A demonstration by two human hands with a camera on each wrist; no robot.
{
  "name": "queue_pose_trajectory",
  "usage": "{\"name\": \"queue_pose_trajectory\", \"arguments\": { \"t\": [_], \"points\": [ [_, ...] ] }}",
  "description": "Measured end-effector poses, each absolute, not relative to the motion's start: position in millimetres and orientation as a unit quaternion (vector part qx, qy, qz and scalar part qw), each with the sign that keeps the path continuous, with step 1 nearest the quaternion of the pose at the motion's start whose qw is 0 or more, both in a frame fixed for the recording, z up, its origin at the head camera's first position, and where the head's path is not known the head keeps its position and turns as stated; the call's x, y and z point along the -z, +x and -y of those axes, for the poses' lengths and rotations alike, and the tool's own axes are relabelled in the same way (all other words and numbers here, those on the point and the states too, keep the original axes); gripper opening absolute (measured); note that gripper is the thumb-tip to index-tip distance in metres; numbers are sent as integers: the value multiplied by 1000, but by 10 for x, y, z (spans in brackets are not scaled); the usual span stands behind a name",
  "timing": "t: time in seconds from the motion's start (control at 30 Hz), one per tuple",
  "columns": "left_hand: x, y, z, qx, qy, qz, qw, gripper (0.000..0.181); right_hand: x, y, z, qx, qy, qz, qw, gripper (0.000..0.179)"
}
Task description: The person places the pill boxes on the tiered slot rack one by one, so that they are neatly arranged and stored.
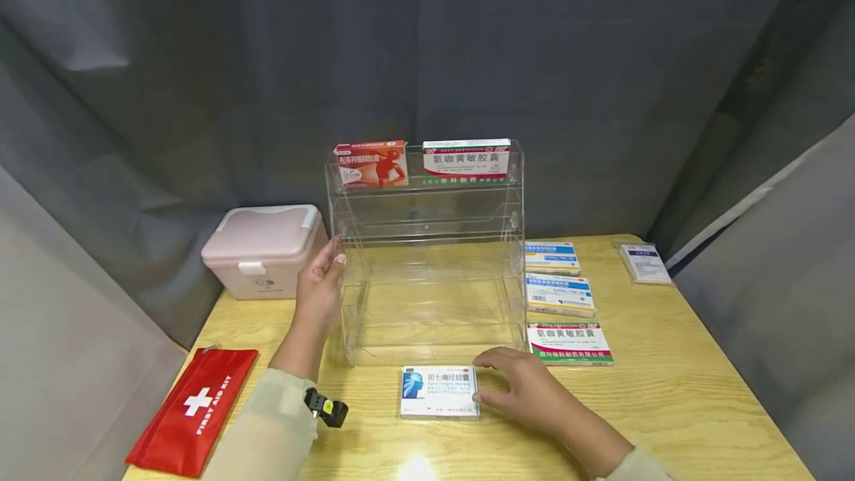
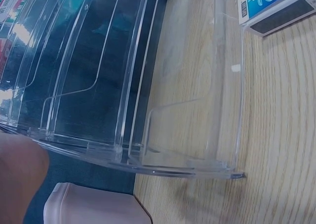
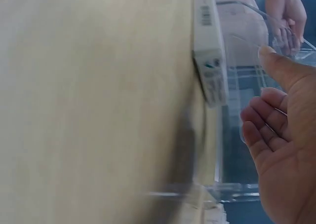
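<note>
A clear tiered display rack (image 1: pixel 427 351) stands on the table. My left hand (image 1: pixel 319 292) holds its left side edge, thumb toward the front; the left wrist view shows only part of that hand (image 2: pixel 19 172) by the rack's side wall (image 2: pixel 173 170). Flat before the rack lies a white and blue medicine box (image 1: pixel 441 392). My right hand (image 1: pixel 528 396) is at the box's right end, thumb and fingers apart, with nothing gripped. In the right wrist view, its fingers (image 3: pixel 264 123) are loosely bent beside the box (image 3: pixel 210 51). An orange-red box (image 1: pixel 372 165) and a green-and-white box (image 1: pixel 466 162) occupy the top tier.
Right of the rack lie two blue-and-white boxes (image 1: pixel 559 294) and a green-and-magenta box (image 1: pixel 570 344). A small white packet (image 1: pixel 644 263) is at the far right edge. On the left are a pink lidded case (image 1: pixel 260 251) and a red first aid pouch (image 1: pixel 194 410). Grey curtains enclose the table.
</note>
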State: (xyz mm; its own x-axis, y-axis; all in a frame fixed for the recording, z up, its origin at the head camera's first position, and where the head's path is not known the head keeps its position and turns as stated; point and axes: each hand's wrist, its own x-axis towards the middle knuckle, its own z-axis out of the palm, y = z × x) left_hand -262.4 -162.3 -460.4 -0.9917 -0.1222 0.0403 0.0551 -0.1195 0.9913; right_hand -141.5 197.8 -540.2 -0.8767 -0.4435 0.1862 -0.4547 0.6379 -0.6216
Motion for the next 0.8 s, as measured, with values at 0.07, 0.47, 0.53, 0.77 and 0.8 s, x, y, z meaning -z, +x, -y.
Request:
{"name": "queue_pose_trajectory", "arguments": {
  "t": [0.07, 0.47, 0.53, 0.77, 0.8],
  "points": [
    [4613, -2622, 1624, 747, 27, 662, 58, 53, 5456, -1391, -1961, -342, 252, 905, 3, 46],
    [4610, -2631, 1638, 755, 23, 653, 62, 54, 5584, -1368, -1872, -337, 227, 913, -29, 73],
    [4617, -2631, 1637, 754, 22, 654, 61, 54, 5586, -1373, -1861, -338, 233, 911, -33, 73],
    [4630, -2636, 1643, 752, 12, 657, 57, 55, 5592, -1383, -1868, -333, 223, 914, -63, 87],
    [4631, -2636, 1644, 752, 12, 657, 57, 55, 5590, -1384, -1872, -332, 219, 915, -69, 91]
  ]
}}
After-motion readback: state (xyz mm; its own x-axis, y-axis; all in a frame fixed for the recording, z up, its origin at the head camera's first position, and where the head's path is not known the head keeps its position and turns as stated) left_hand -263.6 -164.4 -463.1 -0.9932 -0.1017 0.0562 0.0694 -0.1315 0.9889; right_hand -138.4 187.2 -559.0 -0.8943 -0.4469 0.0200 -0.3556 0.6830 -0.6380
